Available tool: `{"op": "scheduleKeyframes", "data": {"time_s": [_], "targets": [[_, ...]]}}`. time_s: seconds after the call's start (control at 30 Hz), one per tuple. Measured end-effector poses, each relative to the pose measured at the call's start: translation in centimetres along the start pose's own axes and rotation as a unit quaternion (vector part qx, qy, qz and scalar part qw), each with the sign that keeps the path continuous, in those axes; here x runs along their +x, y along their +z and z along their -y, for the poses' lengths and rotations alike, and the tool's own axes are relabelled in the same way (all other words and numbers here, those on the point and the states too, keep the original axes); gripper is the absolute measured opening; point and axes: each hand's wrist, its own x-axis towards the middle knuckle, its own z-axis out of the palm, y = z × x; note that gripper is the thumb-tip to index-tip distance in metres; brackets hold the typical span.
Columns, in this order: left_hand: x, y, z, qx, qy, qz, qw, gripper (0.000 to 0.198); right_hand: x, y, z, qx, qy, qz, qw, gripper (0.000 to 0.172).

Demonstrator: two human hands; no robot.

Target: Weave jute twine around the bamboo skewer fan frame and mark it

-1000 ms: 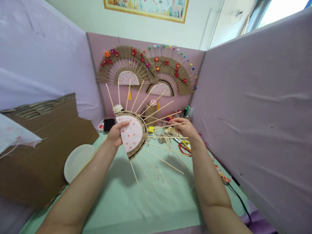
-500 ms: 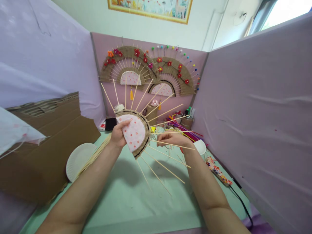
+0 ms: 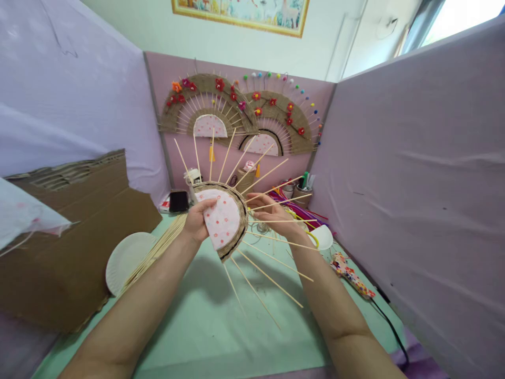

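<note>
Over green table, left hand grips fan.

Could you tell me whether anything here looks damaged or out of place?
Nothing is spilled. The cardboard sheet at the left has a ragged, stepped edge with its corrugation showing, as if roughly cut. A loose bundle of skewers lies slanted across the table by the paper plate. The half-made fan in the left hand looks intact.
</note>
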Motion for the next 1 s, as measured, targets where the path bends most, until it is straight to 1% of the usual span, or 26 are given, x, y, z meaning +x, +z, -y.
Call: {"op": "scheduleKeyframes", "data": {"time_s": [0.1, 0.2, 0.3, 0.37, 0.43, 0.53, 0.6, 0.67, 0.73, 0.87, 1.0], "targets": [[0.3, 0.1, 0.4, -0.012, 0.000, -0.016, 1.000, 0.025, 0.6, 1.2, -1.0, 0.053, 0.000, -0.043, 0.998, 0.043], [0.8, 0.0, 0.8, -0.028, 0.005, -0.027, 0.999, 0.031, 1.2, 2.3, -2.2, 0.106, 0.023, -0.093, 0.990, 0.036], [1.2, 0.1, 1.1, -0.038, 0.008, -0.044, 0.998, 0.034, 1.6, 2.9, -3.3, 0.123, 0.035, -0.141, 0.982, 0.033], [1.4, 0.1, 1.2, -0.044, 0.010, -0.056, 0.997, 0.035, 1.7, 3.0, -3.7, 0.115, 0.036, -0.158, 0.980, 0.032], [1.4, 0.1, 1.3, -0.049, 0.010, -0.067, 0.997, 0.035, 1.7, 3.0, -3.9, 0.101, 0.038, -0.151, 0.983, 0.036], [1.6, 0.1, 1.3, -0.053, 0.008, -0.077, 0.996, 0.034, 1.5, 2.7, -4.0, 0.079, 0.028, -0.105, 0.991, 0.049], [1.6, 0.0, 1.3, -0.056, 0.011, -0.080, 0.995, 0.035, 1.5, 2.6, -4.1, 0.065, 0.013, -0.086, 0.994, 0.054], [1.6, 0.0, 1.3, -0.053, 0.012, -0.078, 0.995, 0.035, 1.5, 2.6, -4.2, 0.054, 0.001, -0.089, 0.995, 0.055], [1.5, 0.0, 1.1, -0.043, 0.006, -0.067, 0.997, 0.037, 1.7, 2.7, -4.2, 0.048, -0.006, -0.108, 0.993, 0.054], [0.8, 0.3, 0.5, -0.022, -0.010, -0.023, 0.999, 0.047, 1.9, 2.6, -3.9, 0.028, -0.017, -0.159, 0.987, 0.045], [0.1, 0.7, 0.0, 0.007, -0.046, 0.010, 0.999, 0.048, 1.7, 2.1, -3.4, 0.004, -0.031, -0.175, 0.984, 0.040]]}}
